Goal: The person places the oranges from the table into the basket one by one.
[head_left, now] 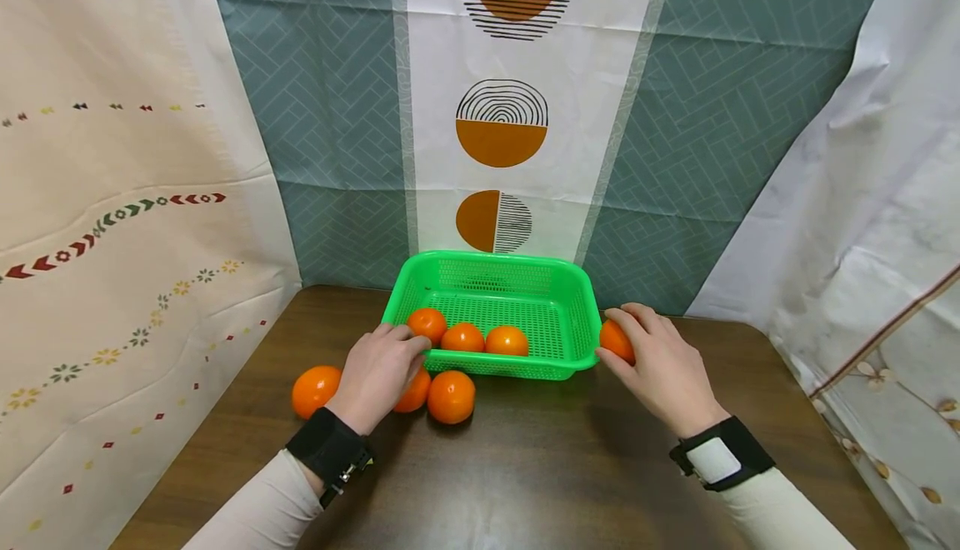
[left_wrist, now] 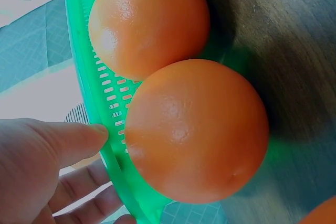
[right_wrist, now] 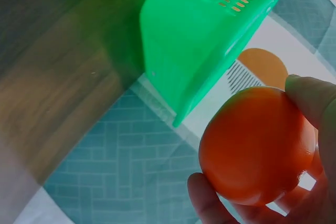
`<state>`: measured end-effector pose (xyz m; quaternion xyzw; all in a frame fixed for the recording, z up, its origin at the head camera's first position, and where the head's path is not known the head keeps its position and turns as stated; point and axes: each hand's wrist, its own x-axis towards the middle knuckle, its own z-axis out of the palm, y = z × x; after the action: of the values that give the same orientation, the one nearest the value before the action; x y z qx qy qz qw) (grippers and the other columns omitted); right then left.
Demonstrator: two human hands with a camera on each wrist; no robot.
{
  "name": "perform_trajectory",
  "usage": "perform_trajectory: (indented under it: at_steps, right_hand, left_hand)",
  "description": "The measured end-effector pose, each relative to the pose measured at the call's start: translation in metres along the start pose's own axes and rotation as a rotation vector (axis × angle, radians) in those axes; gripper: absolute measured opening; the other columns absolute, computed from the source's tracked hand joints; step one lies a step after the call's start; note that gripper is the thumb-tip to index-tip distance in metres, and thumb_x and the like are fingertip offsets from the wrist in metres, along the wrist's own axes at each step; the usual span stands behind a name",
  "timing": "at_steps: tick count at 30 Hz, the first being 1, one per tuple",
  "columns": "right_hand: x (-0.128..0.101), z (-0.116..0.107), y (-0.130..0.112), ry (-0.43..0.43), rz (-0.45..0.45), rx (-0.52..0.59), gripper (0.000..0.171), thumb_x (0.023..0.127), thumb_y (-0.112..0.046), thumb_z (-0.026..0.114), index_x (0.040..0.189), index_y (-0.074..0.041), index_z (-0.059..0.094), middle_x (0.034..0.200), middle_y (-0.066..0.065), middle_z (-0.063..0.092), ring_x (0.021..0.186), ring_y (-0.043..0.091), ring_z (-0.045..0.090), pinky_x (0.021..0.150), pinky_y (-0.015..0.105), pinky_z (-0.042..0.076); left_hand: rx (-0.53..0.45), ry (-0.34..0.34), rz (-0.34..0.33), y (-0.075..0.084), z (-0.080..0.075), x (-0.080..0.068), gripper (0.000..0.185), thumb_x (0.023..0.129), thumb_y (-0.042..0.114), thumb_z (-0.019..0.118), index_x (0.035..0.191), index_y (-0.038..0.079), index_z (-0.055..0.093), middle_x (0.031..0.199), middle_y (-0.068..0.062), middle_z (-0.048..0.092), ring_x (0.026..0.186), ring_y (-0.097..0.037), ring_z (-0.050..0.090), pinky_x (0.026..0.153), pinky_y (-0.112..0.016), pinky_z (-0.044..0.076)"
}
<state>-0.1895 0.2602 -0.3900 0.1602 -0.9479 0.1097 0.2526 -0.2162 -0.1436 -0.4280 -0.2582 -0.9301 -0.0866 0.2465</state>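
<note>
A green plastic basket (head_left: 558,368) with perforated walls stands on the table, with three oranges (head_left: 507,341) lying inside along its front. At its front left corner, my left hand (head_left: 384,371) holds the rim; the thumb (left_wrist: 86,139) is on the outer side and the fingers reach behind the rim. More oranges (head_left: 451,397) lie on the table close to that hand, one partly hidden by it. Beside the basket's right end, my right hand (head_left: 660,367) grips another orange (right_wrist: 257,145) between thumb and fingers, outside the rim.
Another loose orange (head_left: 316,392) lies left of my left hand. The brown wooden table (head_left: 510,467) ends at a patterned cloth (head_left: 337,117) hanging behind the basket. Light cloths hang at the left and right sides.
</note>
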Motion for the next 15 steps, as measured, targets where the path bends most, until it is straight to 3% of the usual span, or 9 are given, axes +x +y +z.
perform_trajectory:
  at_steps: [15]
  right_hand:
    - [0.027, 0.007, -0.018, -0.057, -0.058, 0.006, 0.053, 0.09, -0.041, 0.075, 0.136, -0.017, 0.061, 0.132, 0.009, 0.051, 0.109, 0.032, 0.052, 0.068, 0.048, 0.057]
  left_hand:
    - [-0.006, 0.018, 0.006, -0.001, 0.001, -0.001, 0.016, 0.087, 0.017, 0.08, 0.102, 0.019, 0.075, 0.094, 0.002, 0.065, 0.085, -0.024, 0.058, 0.067, -0.036, 0.048]
